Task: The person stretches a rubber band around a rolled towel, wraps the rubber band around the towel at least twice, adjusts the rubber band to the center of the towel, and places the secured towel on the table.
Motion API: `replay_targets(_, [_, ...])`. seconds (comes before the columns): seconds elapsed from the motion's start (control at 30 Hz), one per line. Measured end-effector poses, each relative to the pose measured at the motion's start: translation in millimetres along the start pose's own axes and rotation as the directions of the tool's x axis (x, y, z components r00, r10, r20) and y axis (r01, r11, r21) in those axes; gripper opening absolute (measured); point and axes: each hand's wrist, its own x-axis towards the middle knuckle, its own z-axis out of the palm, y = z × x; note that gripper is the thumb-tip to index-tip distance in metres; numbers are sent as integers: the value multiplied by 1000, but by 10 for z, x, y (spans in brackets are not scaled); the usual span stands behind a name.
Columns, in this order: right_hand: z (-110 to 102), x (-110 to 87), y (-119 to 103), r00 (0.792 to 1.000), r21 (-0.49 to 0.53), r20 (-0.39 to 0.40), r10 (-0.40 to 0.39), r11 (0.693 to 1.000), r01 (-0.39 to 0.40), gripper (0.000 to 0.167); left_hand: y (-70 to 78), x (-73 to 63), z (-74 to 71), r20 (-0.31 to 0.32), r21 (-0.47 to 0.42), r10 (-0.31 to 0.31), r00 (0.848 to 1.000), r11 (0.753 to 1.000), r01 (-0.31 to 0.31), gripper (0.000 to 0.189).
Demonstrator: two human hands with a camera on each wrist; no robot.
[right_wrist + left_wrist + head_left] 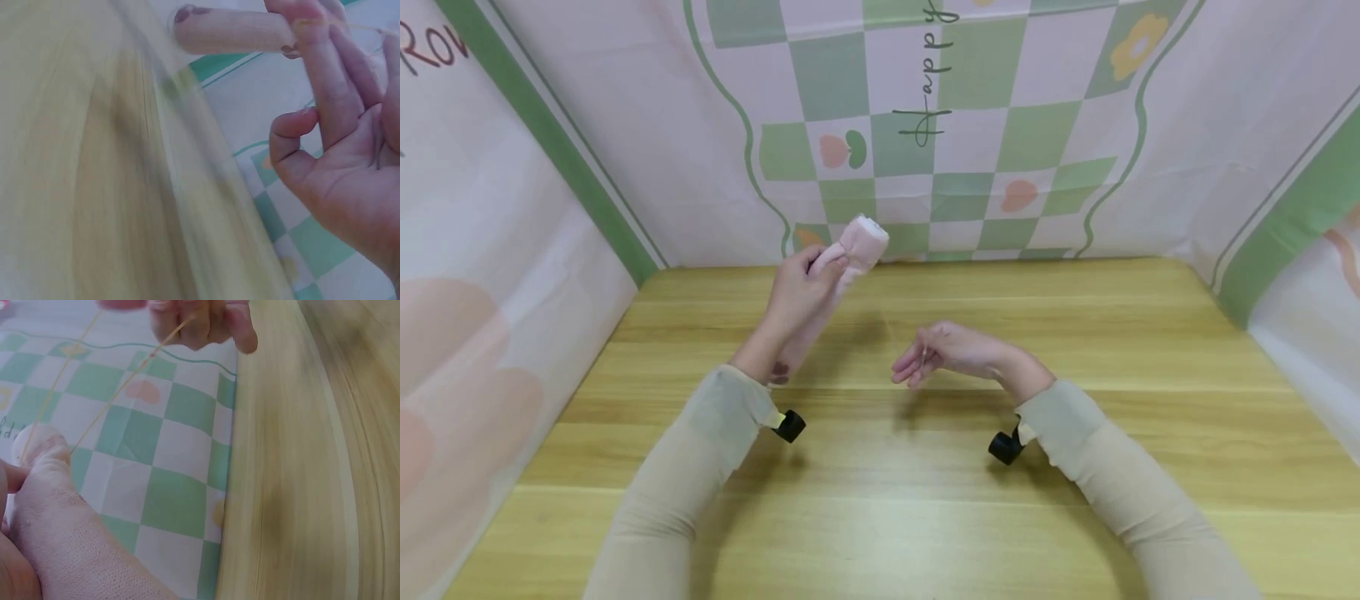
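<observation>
My left hand (pixel 801 292) grips a rolled pink towel (pixel 863 243) near its upper end and holds it tilted above the table. Dark brownish-pink marks show at the towel's lower end. A thin tan rubber band (pixel 152 356) loops round the towel just beyond the left hand. Two strands of it run taut across the gap to my right hand (pixel 962 350), where the band is hooked over the fingers (pixel 328 81). This right hand hangs over the table, to the right of the towel and apart from it.
The wooden table (pixel 880 500) spreads beneath both hands. Behind its far edge hangs a green-and-white checked cloth (pixel 977 142), with pale printed cloth at both sides. Small black cameras (pixel 790 426) are strapped at the wrists.
</observation>
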Motion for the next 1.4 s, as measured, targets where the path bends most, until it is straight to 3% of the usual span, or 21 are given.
replay_targets(0.13, [53,6,22,996,207,-51,-75,975,84,68,18,-4,15,-11,-12,-13,1000,1000,13,28])
replay_targets(0.2, [101,15,16,991,365,-85,-103,922,127,67,29,-7,20,-15,-19,-21,1000,1000,20,29])
replay_targets(0.27, [158,45,-4,981,550,-118,-157,812,196,67,32,-10,25,-13,-26,-33,999,999,33,29])
replay_targets(0.33, [215,90,-34,957,702,-161,-242,654,283,68,28,-11,32,-7,-30,-44,999,999,44,30])
replay_targets(0.4, [262,142,-64,914,791,-235,-329,482,377,68,18,-9,44,5,-25,-52,999,998,52,31])
replay_targets(0.47, [293,183,-97,867,813,-342,-362,350,466,64,10,-5,59,15,-14,-55,998,998,56,32])
replay_targets(0.5, [303,199,-114,845,808,-402,-353,297,509,60,5,-2,69,19,-11,-54,998,998,54,32])
replay_targets(0.57, [316,225,-153,804,779,-520,-290,224,585,53,-6,1,89,21,-4,-47,999,999,47,31])
replay_targets(0.63, [314,246,-195,769,749,-609,-196,180,638,47,-14,-2,111,19,-9,-38,999,999,38,29])
replay_targets(0.77, [295,294,-275,709,699,-705,2,170,695,41,-34,-14,148,16,-20,-27,1000,999,27,26])
replay_targets(0.87, [296,320,-310,687,699,-714,133,200,687,42,-48,-20,168,17,-25,-31,999,999,31,27])
replay_targets(0.93, [309,328,-320,678,703,-710,190,241,669,47,-57,-21,179,22,-27,-34,999,999,35,27])
replay_targets(1.0, [323,328,-325,671,701,-710,214,303,646,55,-61,-22,188,34,-24,-31,999,999,32,27])
replay_targets(1.1, [343,332,-319,664,676,-722,195,399,619,65,-56,-33,198,68,-22,-26,997,999,28,29])
replay_targets(1.2, [344,337,-319,660,651,-732,168,461,604,69,-49,-44,199,90,-18,-25,996,999,26,31])
replay_targets(1.3, [321,327,-339,661,652,-730,175,469,596,70,-52,-48,198,90,-10,-19,996,1000,20,31])
replay_targets(1.37, [298,312,-368,660,669,-726,192,418,614,69,-68,-47,196,94,-5,-8,996,1000,9,31])
replay_targets(1.4, [283,303,-386,658,680,-724,206,371,632,68,-74,-46,197,99,-1,-1,995,1000,1,31])
